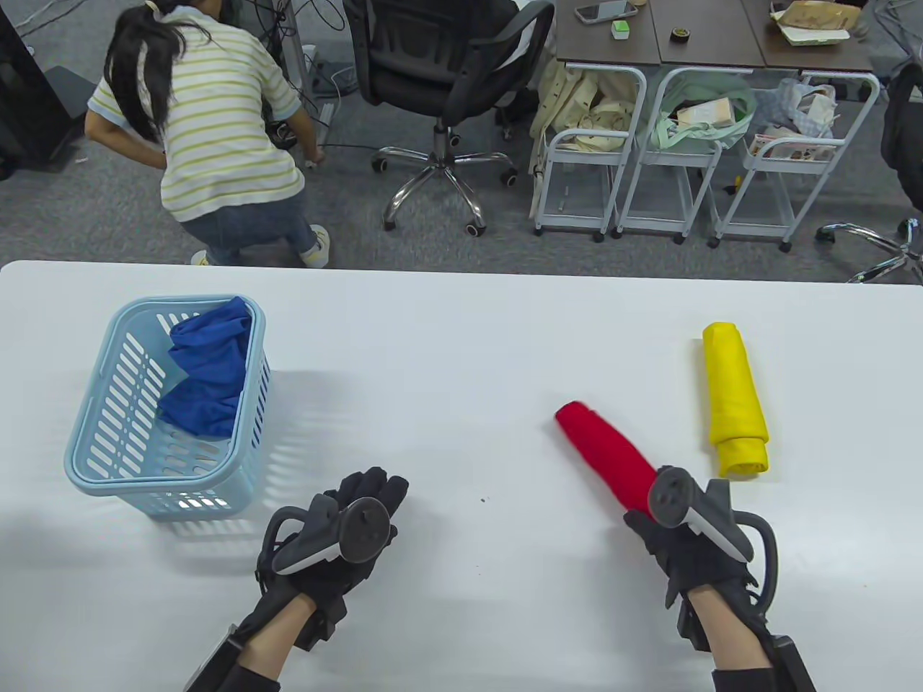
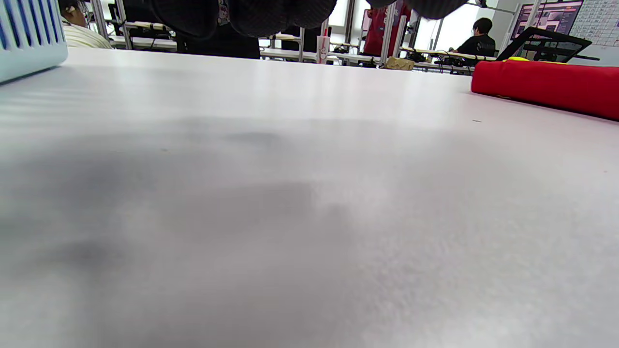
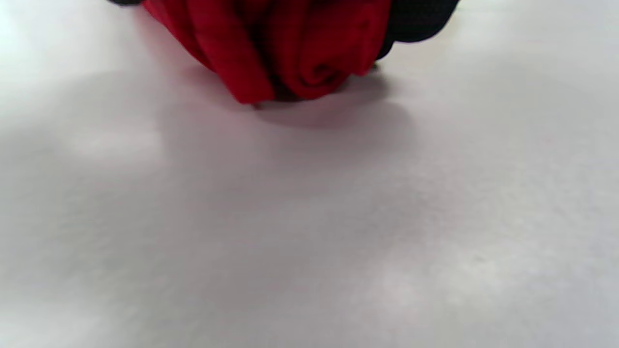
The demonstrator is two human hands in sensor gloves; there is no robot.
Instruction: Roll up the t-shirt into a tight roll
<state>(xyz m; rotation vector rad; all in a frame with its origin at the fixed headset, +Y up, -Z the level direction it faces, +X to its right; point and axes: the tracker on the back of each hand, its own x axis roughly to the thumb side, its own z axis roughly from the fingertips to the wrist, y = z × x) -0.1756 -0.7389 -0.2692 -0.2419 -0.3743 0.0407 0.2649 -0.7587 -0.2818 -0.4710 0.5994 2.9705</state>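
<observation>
Your right hand [image 1: 685, 548] and its tracker cover the near end of the red roll [image 1: 606, 455], so your grip on it can't be read from the table view; in the right wrist view the roll [image 3: 290, 48] is cut off by the top edge and soft with blur; your left hand's fingers [image 2: 251, 14] show only as dark tips at the top edge; the basket [image 2: 26, 36] is clipped at the corner; the yellow roll [image 2: 532, 60] peeks out as a sliver behind the red one.

Table view high, looking down; wrist views skim tabletop [image 2: 290, 193], sharing red roll [image 1: 609, 458]
</observation>
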